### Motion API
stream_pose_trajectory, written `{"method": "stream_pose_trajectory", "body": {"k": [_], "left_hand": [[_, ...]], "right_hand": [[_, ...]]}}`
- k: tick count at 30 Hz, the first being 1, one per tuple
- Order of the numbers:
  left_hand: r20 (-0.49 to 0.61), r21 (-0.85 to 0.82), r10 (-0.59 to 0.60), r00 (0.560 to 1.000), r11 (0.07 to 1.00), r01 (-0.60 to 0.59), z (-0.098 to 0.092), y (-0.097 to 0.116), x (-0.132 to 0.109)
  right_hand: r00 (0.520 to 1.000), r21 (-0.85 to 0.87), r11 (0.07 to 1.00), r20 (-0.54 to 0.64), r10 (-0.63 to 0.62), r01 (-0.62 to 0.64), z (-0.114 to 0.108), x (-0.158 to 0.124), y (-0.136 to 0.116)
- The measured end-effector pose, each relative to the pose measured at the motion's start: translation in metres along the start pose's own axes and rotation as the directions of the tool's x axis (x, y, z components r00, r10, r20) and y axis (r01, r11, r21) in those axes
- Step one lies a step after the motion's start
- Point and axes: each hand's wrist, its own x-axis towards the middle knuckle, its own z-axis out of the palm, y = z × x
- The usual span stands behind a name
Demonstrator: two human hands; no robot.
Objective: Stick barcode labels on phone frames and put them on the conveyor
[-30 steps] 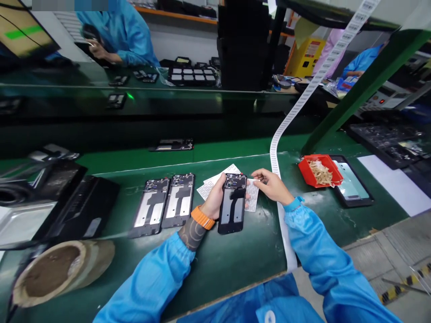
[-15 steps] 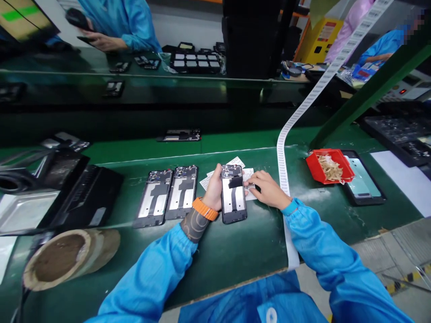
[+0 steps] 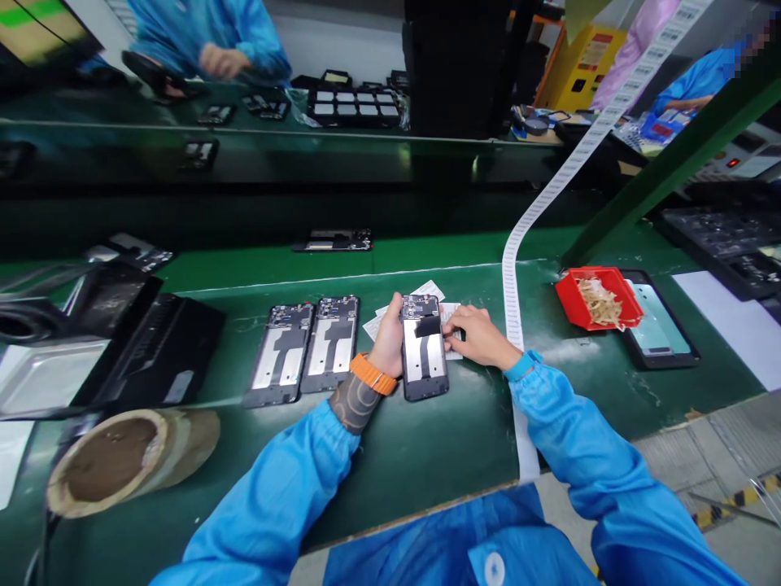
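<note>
My left hand point(image 3: 386, 342) is closed around an opened phone body point(image 3: 425, 365), its bare inner side facing up. A black patch and a dark ribbon cable cross its silvery plate. Close by the phone's right edge, the thumb and fingers of my right hand point(image 3: 480, 335) are pinched together; whatever is between them is too small to make out. Printed label sheets point(image 3: 429, 289) lie under and behind the phone, partly covered. To the left, two similar opened phones point(image 3: 279, 352) point(image 3: 333, 346) lie side by side on the green bench point(image 3: 378, 456).
Another phone body point(image 3: 339, 240) lies farther back. A strip of labels point(image 3: 513, 301) hangs down right of my hand. Beyond it stand a red bin point(image 3: 567, 303) and a black tray point(image 3: 677, 346). At left are a cardboard roll point(image 3: 189, 443) and a black device point(image 3: 183, 342). Across the bench sits a co-worker point(image 3: 256, 41).
My right fingers have shifted slightly at the phone's right edge, still pinched. My left hand keeps its hold. The co-worker opposite has lowered a dark object. The view has shifted slightly.
</note>
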Motion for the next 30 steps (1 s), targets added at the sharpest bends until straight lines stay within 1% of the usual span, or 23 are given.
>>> {"method": "stream_pose_trajectory", "body": {"k": [2, 5, 7, 10, 13, 16, 19, 21, 22, 24, 25, 26, 28, 30], "left_hand": [[0.012, 0.005, -0.014, 1.000, 1.000, 0.013, -0.001, 0.000, 0.000], [0.012, 0.008, -0.033, 0.999, 0.999, 0.033, 0.001, 0.001, -0.002], [-0.004, 0.022, -0.037, 0.999, 0.999, 0.037, 0.002, 0.002, -0.003], [-0.023, 0.072, -0.045, 0.999, 0.996, 0.046, -0.002, 0.003, -0.002], [0.027, 0.109, -0.065, 0.998, 0.992, 0.062, -0.009, 0.004, -0.001], [0.079, 0.135, -0.044, 0.996, 0.990, 0.033, -0.011, 0.009, -0.006], [0.116, 0.148, -0.032, 0.993, 0.989, 0.014, -0.003, 0.016, -0.020], [0.172, 0.145, -0.062, 0.983, 0.989, 0.037, 0.004, 0.018, -0.029], [0.212, 0.149, -0.104, 0.972, 0.986, 0.072, 0.008, 0.017, -0.032], [0.291, 0.177, -0.221, 0.931, 0.969, 0.174, 0.013, 0.012, -0.035], [0.319, 0.183, -0.264, 0.910, 0.959, 0.215, 0.015, 0.009, -0.036], [0.338, 0.174, -0.281, 0.898, 0.956, 0.234, 0.017, 0.005, -0.036], [0.346, 0.125, -0.243, 0.906, 0.969, 0.212, 0.021, -0.001, -0.035], [0.337, 0.084, -0.181, 0.924, 0.983, 0.162, 0.024, -0.004, -0.035]], "right_hand": [[1.000, -0.020, 1.000, 0.005, 0.017, -0.017, 0.001, 0.001, -0.003], [1.000, -0.031, 1.000, 0.027, -0.003, 0.004, -0.002, 0.000, -0.005], [0.999, 0.025, 0.999, 0.036, -0.034, 0.033, -0.009, -0.003, -0.003], [0.996, 0.174, 0.981, 0.013, -0.083, 0.080, -0.023, -0.009, 0.003], [0.995, 0.257, 0.961, -0.030, -0.098, 0.102, -0.036, -0.014, 0.009], [0.994, 0.283, 0.954, -0.054, -0.092, 0.103, -0.043, -0.015, 0.010], [0.991, 0.286, 0.952, -0.099, -0.088, 0.113, -0.046, -0.016, 0.007], [0.984, 0.274, 0.951, -0.146, -0.106, 0.143, -0.049, -0.017, 0.004], [0.978, 0.262, 0.951, -0.172, -0.119, 0.162, -0.050, -0.018, 0.002], [0.965, 0.216, 0.957, -0.221, -0.144, 0.192, -0.052, -0.021, -0.002], [0.960, 0.184, 0.963, -0.237, -0.152, 0.198, -0.053, -0.022, -0.003], [0.956, 0.151, 0.969, -0.248, -0.156, 0.197, -0.053, -0.023, -0.005], [0.950, 0.113, 0.976, -0.275, -0.150, 0.187, -0.053, -0.024, -0.006], [0.933, 0.151, 0.975, -0.344, -0.104, 0.164, -0.050, -0.023, -0.007]]}}
